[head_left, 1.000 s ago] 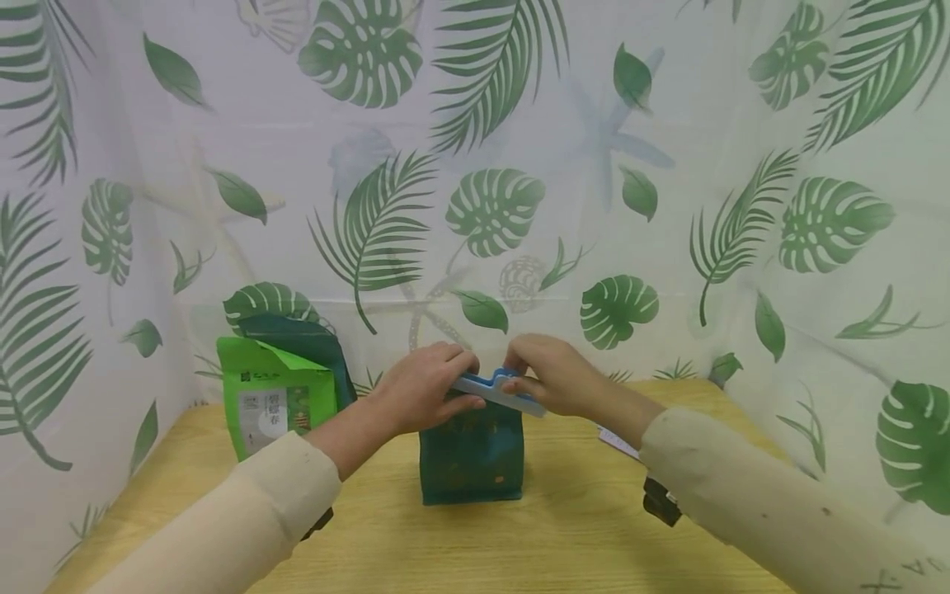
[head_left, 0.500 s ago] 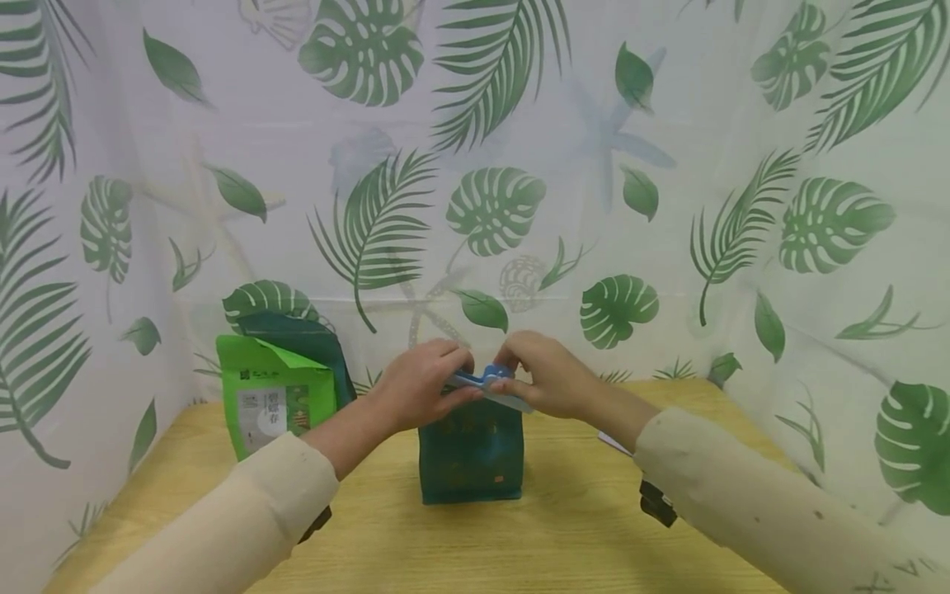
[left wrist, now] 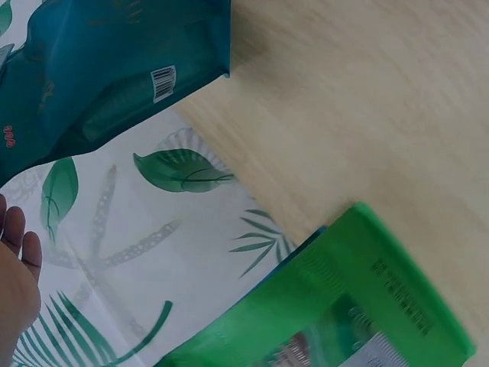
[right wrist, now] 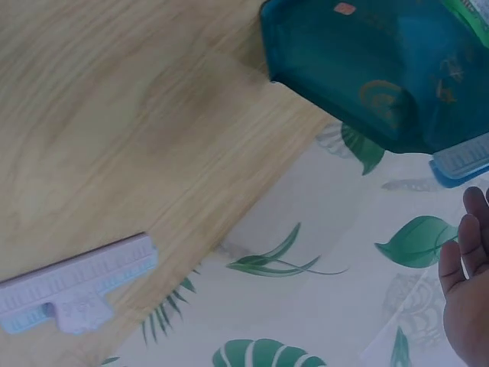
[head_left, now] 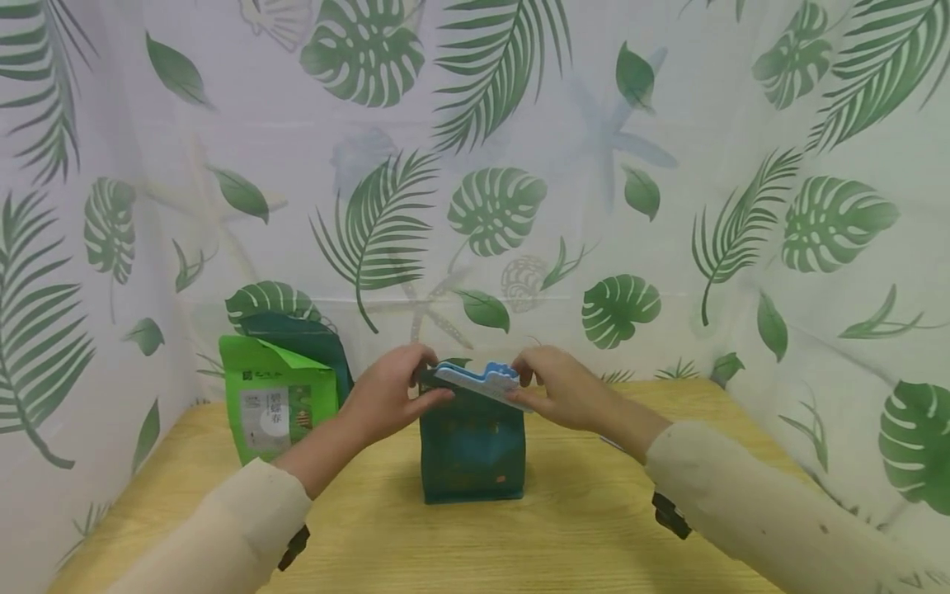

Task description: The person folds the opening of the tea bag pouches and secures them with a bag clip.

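Note:
A dark green stand-up bag [head_left: 473,454] is upright on the table, its top running under a blue and pale sealing clip [head_left: 475,379]. My left hand [head_left: 386,392] pinches the bag's upper left corner between thumb and fingers. At the clip's right end, my right hand [head_left: 560,388] grips it with thumb and fingertips. From the left wrist, the bag [left wrist: 130,69] shows a barcode, and the loosely bent fingers of the left hand [left wrist: 15,275] appear below it. In the right wrist view the clip [right wrist: 462,159] sits across the bag's end, above the right hand [right wrist: 467,290].
A bright green printed pouch [head_left: 270,404] stands at the table's left, with another dark green bag [head_left: 343,363] behind it. A second clip, pale purple and blue [right wrist: 80,283], lies on the table [right wrist: 114,153] to the right. Leaf-patterned sheets surround the table.
My left hand has moved left from the clip to the bag's top corner, uncovering the clip's left end. The right hand has shifted slightly right along the clip.

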A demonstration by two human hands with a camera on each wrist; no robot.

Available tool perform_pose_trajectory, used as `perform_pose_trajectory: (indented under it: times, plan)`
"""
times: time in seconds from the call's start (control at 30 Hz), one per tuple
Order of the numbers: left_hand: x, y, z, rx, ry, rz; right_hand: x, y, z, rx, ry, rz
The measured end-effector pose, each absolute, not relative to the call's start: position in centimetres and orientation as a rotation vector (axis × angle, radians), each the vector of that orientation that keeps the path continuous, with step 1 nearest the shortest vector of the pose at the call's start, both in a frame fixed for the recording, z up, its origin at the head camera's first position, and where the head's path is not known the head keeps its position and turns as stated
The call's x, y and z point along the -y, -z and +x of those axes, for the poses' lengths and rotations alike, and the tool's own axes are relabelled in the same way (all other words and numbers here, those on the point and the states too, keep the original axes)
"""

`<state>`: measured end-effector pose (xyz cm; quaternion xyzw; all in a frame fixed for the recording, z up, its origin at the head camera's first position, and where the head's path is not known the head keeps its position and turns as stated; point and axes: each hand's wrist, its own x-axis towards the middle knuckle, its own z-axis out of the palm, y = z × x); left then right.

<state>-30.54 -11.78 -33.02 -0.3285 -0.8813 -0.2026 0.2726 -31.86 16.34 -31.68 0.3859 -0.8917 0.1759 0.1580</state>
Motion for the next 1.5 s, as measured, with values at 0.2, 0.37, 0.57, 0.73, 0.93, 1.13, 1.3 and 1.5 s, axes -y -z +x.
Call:
perform_pose_trajectory:
  times: [0.2,0.37,0.57,0.73,0.93,1.13,1.3,1.5]
  plan:
    - [12.8,35.3,-30.1,2.405,0.716,-0.799,-17.6,33.6,-31.9,2.618,-0.541,1.038]
    - [13.3,37.6,-29.7,2.464,0.817,-0.721,-18.3,35.5,-31.6,2.656,-0.612,0.997]
    - [13.4,39.6,-29.2,2.562,0.903,-0.652,-18.6,37.4,-31.0,2.671,-0.724,0.998]
    - [13.3,40.7,-28.7,2.622,0.910,-0.607,-18.7,38.9,-30.6,2.720,-0.753,1.007]
    - [13.3,42.0,-28.3,2.692,0.929,-0.561,-18.7,40.5,-30.5,2.754,-0.684,1.025]
    - [13.5,43.0,-28.1,2.764,1.002,-0.524,-18.5,41.6,-30.2,2.736,-0.711,1.055]
    - [13.7,43.7,-28.1,2.785,0.985,-0.581,-18.4,42.2,-29.8,2.738,-0.641,1.060]
    - [14.0,44.5,-27.9,2.843,0.702,-0.708,-18.2,43.4,-29.5,2.690,-0.461,1.096]
